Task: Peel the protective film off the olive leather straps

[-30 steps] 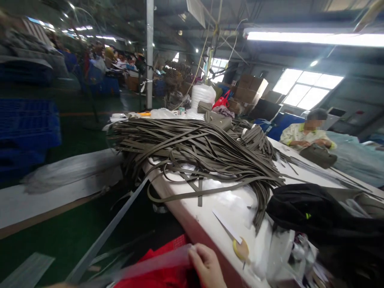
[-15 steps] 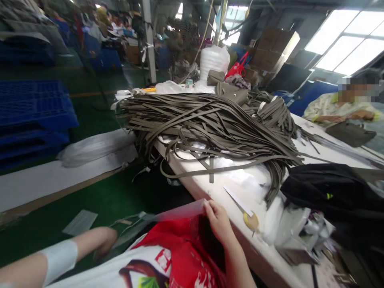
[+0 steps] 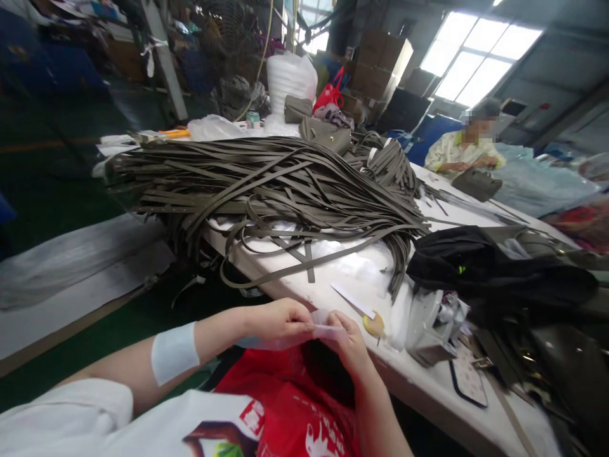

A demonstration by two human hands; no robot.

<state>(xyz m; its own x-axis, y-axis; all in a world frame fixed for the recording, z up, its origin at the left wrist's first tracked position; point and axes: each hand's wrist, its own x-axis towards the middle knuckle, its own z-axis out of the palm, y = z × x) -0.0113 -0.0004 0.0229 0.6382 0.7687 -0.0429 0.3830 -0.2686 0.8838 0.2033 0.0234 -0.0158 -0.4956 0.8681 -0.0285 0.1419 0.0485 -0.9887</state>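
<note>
Left hand (image 3: 281, 318) at nine o'clock and right hand (image 3: 351, 346) at three pinch translucent plastic film (image 3: 321, 317), a handling step likely needing steady grip next.

The left forearm (image 3: 221, 336) is extended inward and slightly upward from the left, the right forearm (image 3: 378, 406) is angled up from the lower edge of view, and the left grip (image 3: 281, 318) and right grip (image 3: 349, 341) are held just beside each other, each curled into a fingertip pinch.
</note>
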